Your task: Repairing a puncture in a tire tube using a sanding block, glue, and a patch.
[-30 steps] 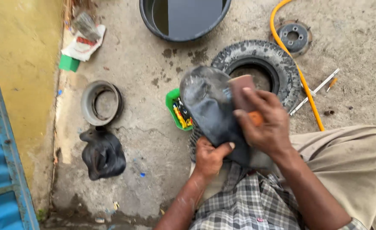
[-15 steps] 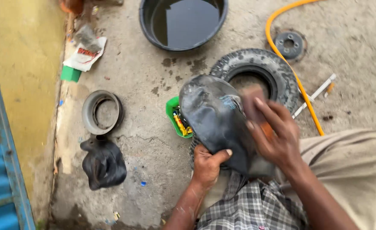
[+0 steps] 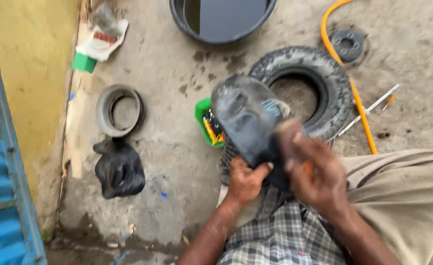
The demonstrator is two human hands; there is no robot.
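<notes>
A concrete floor (image 3: 177, 162) is carrying everything here. A black basin (image 3: 221, 19) of dark water is sitting at the top edge, and a small black tyre (image 3: 324, 73) is lying flat just below it, with a yellow hose (image 3: 358, 113) running past its right side. A black inner tube (image 3: 248, 125) is being held above the lap, in front of the tyre; its long axis is slanting from the upper left down to the lower right, its rounded end pointing toward the basin. The left hand (image 3: 243, 181) is clenching the tube's lower end in a firm grip. The right hand (image 3: 309, 174), blurred, is pressing against the tube's right side; whether its grip is closed cannot be told. A green tray (image 3: 202, 110) is sitting just left of the tube.
</notes>
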